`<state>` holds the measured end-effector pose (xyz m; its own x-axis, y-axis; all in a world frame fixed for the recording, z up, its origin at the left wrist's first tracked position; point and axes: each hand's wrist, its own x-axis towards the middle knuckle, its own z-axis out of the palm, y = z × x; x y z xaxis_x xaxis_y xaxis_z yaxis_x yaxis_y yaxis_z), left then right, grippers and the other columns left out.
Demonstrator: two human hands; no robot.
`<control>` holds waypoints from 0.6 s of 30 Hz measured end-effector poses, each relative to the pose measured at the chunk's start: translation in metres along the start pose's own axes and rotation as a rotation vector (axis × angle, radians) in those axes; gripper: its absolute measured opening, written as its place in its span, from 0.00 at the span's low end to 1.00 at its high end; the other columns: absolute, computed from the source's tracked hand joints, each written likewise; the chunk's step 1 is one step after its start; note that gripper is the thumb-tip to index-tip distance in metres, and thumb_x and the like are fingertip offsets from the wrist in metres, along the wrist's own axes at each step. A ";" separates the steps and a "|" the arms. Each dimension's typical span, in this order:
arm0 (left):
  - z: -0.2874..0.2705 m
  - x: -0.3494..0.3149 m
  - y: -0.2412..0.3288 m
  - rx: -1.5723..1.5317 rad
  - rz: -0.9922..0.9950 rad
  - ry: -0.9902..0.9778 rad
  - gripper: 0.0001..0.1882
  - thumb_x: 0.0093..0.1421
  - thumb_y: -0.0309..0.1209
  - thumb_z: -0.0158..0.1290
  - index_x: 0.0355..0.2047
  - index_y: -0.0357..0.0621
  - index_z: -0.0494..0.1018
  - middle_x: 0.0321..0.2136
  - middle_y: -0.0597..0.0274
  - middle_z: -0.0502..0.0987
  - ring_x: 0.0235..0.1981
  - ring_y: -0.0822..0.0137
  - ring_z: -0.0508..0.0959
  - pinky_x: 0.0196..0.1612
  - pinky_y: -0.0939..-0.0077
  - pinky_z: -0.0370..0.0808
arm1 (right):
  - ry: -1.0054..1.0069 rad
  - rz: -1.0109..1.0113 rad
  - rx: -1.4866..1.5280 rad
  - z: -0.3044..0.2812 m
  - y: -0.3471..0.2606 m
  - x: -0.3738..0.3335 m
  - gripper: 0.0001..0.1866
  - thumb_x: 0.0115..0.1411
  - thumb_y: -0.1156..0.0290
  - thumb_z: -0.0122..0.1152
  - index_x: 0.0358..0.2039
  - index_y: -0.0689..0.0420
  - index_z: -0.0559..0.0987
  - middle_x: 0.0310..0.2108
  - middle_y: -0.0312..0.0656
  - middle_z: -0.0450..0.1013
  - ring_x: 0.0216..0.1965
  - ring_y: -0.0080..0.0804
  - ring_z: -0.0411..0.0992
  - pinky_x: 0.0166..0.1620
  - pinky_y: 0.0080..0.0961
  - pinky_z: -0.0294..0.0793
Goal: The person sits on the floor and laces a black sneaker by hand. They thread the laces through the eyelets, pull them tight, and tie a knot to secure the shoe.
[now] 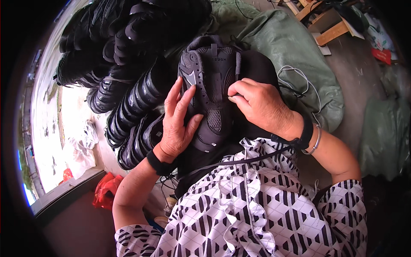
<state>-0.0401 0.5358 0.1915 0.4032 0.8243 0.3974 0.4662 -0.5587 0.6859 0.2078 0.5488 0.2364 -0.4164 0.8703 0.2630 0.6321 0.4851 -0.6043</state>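
Note:
A black shoe upper (214,121) with mesh panels and a grey side mark lies on my lap, its toe toward me. The eyelets along its opening show no lace threaded through the upper rows. My left hand (177,124) rests against the shoe's left side, fingers stretched and apart. On the other side, my right hand (263,103) is closed in a pinch close to the eyelet edge. What its fingertips hold is too hidden to name. A flat dark cord (252,159) runs across my lap below both wrists.
Stacked black shoe uppers (132,100) crowd the left and far left. Green woven sacking (295,55) spreads at the back right, with a pale looped cord (306,83) on it. Wooden pieces (332,32) stand farther off. A red bag (108,190) lies at the lower left.

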 end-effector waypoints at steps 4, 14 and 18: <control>0.002 -0.016 -0.002 0.113 0.043 0.040 0.34 0.42 0.16 0.60 0.53 0.50 0.74 0.59 0.48 0.64 0.61 0.46 0.65 0.62 0.57 0.65 | 0.060 0.006 -0.071 0.008 -0.005 0.003 0.02 0.57 0.75 0.59 0.30 0.59 0.75 0.25 0.45 0.74 0.26 0.42 0.76 0.30 0.32 0.76; -0.026 0.016 0.025 0.427 0.223 -0.038 0.23 0.43 0.30 0.64 0.44 0.53 0.78 0.35 0.64 0.74 0.42 0.61 0.75 0.52 0.59 0.71 | 0.002 0.347 0.350 0.008 -0.012 0.002 0.03 0.56 0.75 0.60 0.29 0.62 0.78 0.23 0.48 0.76 0.26 0.41 0.77 0.31 0.30 0.74; -0.024 0.044 0.043 0.591 0.246 -0.129 0.17 0.45 0.30 0.61 0.39 0.51 0.78 0.29 0.67 0.71 0.37 0.63 0.74 0.54 0.60 0.68 | 0.040 0.277 0.378 0.020 -0.015 0.005 0.02 0.55 0.76 0.61 0.28 0.61 0.78 0.25 0.48 0.77 0.29 0.44 0.78 0.33 0.33 0.75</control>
<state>-0.0212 0.5504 0.2534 0.6278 0.6687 0.3984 0.6877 -0.7163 0.1185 0.1833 0.5441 0.2323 -0.2357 0.9687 0.0774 0.4308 0.1756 -0.8852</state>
